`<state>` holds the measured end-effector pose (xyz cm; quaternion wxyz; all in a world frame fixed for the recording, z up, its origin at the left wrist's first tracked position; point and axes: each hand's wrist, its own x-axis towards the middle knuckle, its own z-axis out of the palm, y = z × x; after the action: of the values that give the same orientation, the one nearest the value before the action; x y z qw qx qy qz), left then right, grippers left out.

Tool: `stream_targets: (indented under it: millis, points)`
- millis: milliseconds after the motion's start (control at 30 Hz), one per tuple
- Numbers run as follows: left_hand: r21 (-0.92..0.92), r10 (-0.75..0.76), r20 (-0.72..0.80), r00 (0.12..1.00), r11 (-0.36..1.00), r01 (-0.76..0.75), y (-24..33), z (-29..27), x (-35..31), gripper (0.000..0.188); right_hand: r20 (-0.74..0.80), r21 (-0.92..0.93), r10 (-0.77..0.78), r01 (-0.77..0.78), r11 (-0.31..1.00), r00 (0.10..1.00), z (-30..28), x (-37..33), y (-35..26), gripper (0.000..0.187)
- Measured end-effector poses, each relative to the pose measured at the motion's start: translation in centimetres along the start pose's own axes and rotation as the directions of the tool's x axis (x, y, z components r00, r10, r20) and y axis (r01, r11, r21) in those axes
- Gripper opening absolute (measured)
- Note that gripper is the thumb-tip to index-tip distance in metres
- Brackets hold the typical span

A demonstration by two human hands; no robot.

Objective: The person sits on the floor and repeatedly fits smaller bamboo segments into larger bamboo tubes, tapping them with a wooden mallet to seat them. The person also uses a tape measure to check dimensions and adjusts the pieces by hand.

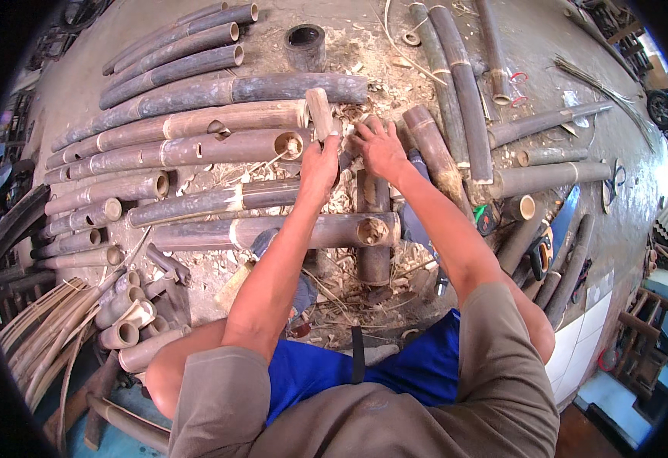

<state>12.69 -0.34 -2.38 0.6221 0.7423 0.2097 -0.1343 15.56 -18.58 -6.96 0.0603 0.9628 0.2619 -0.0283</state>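
Head view: your left grip (319,169) is closed around the lower end of a pale, cylindrical wooden handle (318,111), just beside the open end of a thick, grey-brown bamboo pole (189,150). Your right grip (382,149) bends its fingers nearby, over pale wood shavings (387,72) strewn across the floor; whether it clasps anything, one cannot tell.

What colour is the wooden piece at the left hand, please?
The wooden piece is pale tan, seen best in the head view.
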Motion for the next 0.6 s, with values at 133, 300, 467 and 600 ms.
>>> stream_targets:
  millis: [133, 300, 467, 600]
  points:
    - [0.146, -0.057, 0.039, 0.998, 0.988, 0.051, -1.6, 0.0, 3.9, 0.072, 0.167, -0.217, -0.109, 0.144, 0.965, 0.980, -0.5, 2.5, 0.0, 0.049]
    - [0.253, -0.103, 0.086, 0.991, 0.964, 0.079, -1.5, 1.9, 4.1, 0.074, 0.266, -0.284, -0.140, 0.216, 0.934, 0.954, -3.5, 0.2, 3.4, 0.038]
    - [0.263, 0.057, 0.087, 0.995, 0.962, -0.079, -3.0, 2.0, 3.0, 0.063, 0.216, -0.019, 0.148, -0.147, 0.989, 0.965, -9.1, -7.7, 6.0, 0.044]
    - [0.462, 0.688, 0.098, 0.719, 0.608, -0.645, -2.7, 1.0, -2.3, 0.065, 0.377, 0.769, 0.573, -0.591, 0.245, 0.728, -11.1, -15.0, 2.8, 0.043]
